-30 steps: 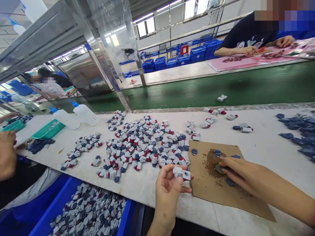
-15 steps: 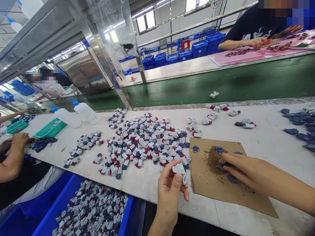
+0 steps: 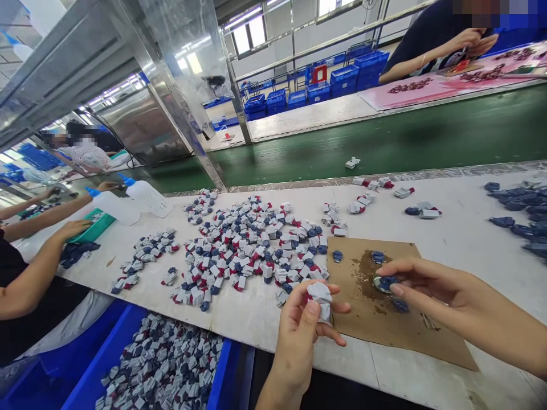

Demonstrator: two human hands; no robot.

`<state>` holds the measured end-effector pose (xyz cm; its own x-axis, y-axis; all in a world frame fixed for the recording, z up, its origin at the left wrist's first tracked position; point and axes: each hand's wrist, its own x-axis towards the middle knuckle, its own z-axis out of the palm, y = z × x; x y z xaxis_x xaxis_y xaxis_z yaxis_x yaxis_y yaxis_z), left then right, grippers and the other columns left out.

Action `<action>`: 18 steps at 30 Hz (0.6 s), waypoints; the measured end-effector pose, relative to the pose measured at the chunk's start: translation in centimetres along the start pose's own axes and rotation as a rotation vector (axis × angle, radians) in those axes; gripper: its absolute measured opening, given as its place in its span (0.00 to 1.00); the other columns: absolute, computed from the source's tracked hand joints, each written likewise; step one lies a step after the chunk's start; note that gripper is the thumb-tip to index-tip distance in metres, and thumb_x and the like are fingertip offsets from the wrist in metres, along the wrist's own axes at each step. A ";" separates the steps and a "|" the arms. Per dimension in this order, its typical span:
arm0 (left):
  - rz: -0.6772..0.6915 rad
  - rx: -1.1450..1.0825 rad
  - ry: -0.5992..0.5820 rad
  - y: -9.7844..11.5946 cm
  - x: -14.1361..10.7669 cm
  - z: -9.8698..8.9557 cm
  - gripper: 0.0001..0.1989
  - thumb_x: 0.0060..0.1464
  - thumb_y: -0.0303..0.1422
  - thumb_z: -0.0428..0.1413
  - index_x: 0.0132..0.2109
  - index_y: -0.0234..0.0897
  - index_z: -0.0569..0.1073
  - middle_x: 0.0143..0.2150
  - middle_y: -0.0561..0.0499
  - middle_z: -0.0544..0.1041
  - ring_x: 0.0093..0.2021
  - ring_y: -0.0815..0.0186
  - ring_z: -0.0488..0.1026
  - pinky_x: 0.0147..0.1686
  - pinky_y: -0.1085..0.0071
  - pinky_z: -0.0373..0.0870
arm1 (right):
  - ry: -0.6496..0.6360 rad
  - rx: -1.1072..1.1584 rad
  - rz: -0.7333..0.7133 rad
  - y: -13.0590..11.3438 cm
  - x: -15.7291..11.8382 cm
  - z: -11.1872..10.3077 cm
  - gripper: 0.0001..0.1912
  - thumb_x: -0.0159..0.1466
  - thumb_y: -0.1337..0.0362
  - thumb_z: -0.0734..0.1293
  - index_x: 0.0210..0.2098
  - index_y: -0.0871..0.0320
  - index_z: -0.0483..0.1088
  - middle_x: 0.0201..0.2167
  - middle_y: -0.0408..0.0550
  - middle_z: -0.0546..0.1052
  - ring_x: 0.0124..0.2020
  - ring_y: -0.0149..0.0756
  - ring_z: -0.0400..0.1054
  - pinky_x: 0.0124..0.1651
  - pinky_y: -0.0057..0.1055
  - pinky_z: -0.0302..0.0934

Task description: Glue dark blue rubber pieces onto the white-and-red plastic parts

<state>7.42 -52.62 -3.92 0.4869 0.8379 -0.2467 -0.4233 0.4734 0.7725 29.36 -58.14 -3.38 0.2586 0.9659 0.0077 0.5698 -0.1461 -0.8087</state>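
Between its thumb and fingers, my left hand point(image 3: 299, 336) holds a light grey piece point(image 3: 319, 293) with a bit of red at its edge. My right hand point(image 3: 444, 290) pinches a dark blue piece point(image 3: 388, 283) above the wet brown stain on a cardboard sheet point(image 3: 363, 324). Other small blue pieces, such as one at the sheet's upper left point(image 3: 337, 256), lie on the cardboard. Left of the sheet spreads a large pile of grey, blue and red pieces point(image 3: 252, 245) on the white table point(image 3: 410, 236).
A blue bin point(image 3: 226, 370) full of pieces stands below the table edge. Two white bottles point(image 3: 149, 196) and a green basket point(image 3: 99, 226) are at the left, by a person's arms. Beyond the table runs a green belt point(image 3: 290, 154); dark blue pieces point(image 3: 519, 199) lie far right.
My right hand has lifted slightly, and a blue piece now shows in its fingers. The left hand's grey piece has turned. At the left, a person's hand has reached the green basket.
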 end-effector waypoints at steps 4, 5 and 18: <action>-0.028 -0.049 0.024 0.1 -0.1 0.1 0.22 0.49 0.45 0.66 0.49 0.42 0.77 0.35 0.48 0.82 0.29 0.67 0.80 0.20 0.81 0.71 | -0.017 0.201 0.015 -1.3 -0.3 0.2 0.24 0.58 0.38 0.65 0.36 0.52 0.75 0.31 0.50 0.77 0.30 0.41 0.73 0.28 0.28 0.69; -0.033 -0.054 0.053 0.1 -0.1 0.1 0.22 0.49 0.44 0.66 0.50 0.42 0.77 0.37 0.47 0.83 0.32 0.66 0.81 0.22 0.80 0.72 | -0.003 0.219 0.006 -1.8 -0.3 0.2 0.24 0.57 0.39 0.66 0.35 0.52 0.75 0.30 0.50 0.77 0.29 0.40 0.72 0.27 0.28 0.69; -0.105 -0.180 0.223 0.1 -0.2 1.0 0.19 0.28 0.39 0.75 0.29 0.35 0.81 0.25 0.54 0.78 0.24 0.77 0.72 0.22 0.85 0.68 | 0.062 0.320 -0.146 -5.8 -1.7 3.3 0.17 0.59 0.46 0.68 0.32 0.52 0.75 0.27 0.47 0.79 0.27 0.38 0.75 0.24 0.26 0.71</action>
<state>8.06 -53.04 -3.22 0.3634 0.8115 -0.4576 -0.5181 0.5843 0.6246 23.03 -58.21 -0.69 0.2450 0.9554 0.1647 0.3336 0.0764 -0.9396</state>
